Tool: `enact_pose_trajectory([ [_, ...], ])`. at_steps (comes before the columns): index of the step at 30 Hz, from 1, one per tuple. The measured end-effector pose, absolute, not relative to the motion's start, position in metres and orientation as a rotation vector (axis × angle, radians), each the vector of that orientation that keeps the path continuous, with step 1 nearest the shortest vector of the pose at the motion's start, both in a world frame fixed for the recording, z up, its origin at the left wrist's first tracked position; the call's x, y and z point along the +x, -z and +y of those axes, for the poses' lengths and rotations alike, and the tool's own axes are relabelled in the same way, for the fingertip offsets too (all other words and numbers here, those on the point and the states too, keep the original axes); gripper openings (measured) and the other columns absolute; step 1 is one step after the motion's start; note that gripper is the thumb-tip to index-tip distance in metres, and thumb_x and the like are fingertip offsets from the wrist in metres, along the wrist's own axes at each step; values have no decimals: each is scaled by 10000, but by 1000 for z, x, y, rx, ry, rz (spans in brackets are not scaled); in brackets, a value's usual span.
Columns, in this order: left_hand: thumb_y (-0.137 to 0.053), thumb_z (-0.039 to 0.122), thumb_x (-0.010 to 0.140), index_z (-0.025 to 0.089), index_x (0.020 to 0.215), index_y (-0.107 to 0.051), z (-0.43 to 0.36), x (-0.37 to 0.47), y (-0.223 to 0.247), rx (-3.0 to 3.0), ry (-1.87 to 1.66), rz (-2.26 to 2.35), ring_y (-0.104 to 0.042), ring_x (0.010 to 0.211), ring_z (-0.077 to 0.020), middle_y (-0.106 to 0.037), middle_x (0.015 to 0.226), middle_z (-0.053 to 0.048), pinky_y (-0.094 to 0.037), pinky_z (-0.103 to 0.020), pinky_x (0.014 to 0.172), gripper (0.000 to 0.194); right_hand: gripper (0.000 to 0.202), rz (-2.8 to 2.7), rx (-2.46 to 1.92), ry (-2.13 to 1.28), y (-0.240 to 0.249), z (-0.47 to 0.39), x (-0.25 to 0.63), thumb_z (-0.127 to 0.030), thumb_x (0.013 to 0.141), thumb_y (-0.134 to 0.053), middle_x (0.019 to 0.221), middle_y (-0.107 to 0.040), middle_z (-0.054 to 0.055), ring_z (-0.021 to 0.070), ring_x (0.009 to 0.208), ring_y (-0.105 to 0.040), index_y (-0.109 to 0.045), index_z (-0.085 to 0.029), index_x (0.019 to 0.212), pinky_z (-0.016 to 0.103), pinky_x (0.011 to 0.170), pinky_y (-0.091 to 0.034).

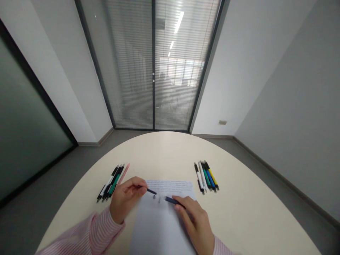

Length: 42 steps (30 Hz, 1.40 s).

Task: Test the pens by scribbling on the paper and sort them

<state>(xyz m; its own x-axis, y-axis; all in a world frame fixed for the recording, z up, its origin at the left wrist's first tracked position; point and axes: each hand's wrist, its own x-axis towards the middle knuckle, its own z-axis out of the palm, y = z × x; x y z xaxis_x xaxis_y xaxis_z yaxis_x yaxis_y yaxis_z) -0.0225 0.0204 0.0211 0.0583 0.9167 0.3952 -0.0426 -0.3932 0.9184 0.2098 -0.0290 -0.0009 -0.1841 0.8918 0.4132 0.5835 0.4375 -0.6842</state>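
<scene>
Your left grip point(126, 199) pinches a thin dark rod point(151, 191); your right grip point(196, 219) holds a dark pen tube point(171, 200). Small parts point(154, 197) lie between both grips on the paper point(156, 230); a careless sweep could scatter them.

In the lower left of the frame we see the left sleeve point(105, 228), long and pale pink with fine white stripes. Its cloth looks loose and gathers into folds along the forearm, and the cuff point(117, 219) stops at the wrist. At the bottom edge, right of centre, we make out only a short piece of the right sleeve point(221, 247), in matching stripes. We see that the left hand point(129, 199) and right hand point(196, 223) are bare.
</scene>
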Motion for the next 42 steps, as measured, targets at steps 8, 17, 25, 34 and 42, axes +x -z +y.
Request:
enact_pose_trajectory([
  [8,-712,179,715,188,1026,-653,5,-3,-20,1800,-1191,840,-623,805,-191,-644,921,-77,-536,-258,679,316,241,-2000,-1201,-252,-4,-34,207,-312,933,-463,816,-687,26,178,734,-611,-628,-255,1100,295,682,-468],
  [17,-581,125,798,176,790,-640,6,-5,-24,2049,-1199,874,-614,755,-174,-642,788,-51,-495,-275,705,78,256,-2119,-1178,-242,-8,-34,207,-279,950,-431,796,-692,20,167,706,-622,-597,-240,1141,309,687,-427],
  [25,-570,169,812,206,1145,-587,10,-4,5,2434,-1192,1129,-425,1159,-299,-593,1144,-101,-350,-497,990,336,288,-1950,-1237,-242,-6,-34,206,-297,955,-405,868,-717,27,158,713,-636,-589,-231,1165,292,684,-454],
  [34,-592,136,801,211,849,-659,12,-3,6,2620,-1040,1151,-367,1201,-317,-586,1153,-72,-342,-524,982,112,276,-1915,-1260,-257,-6,-33,207,-307,941,-432,878,-720,30,178,731,-636,-614,-246,1139,293,683,-474],
  [42,-620,212,794,185,785,-637,14,-7,-14,2117,-1204,1126,-594,734,-186,-664,761,-40,-481,-292,675,32,257,-1919,-1292,-249,-2,-33,206,-330,930,-460,789,-696,34,176,695,-630,-639,-235,1087,302,674,-460],
])
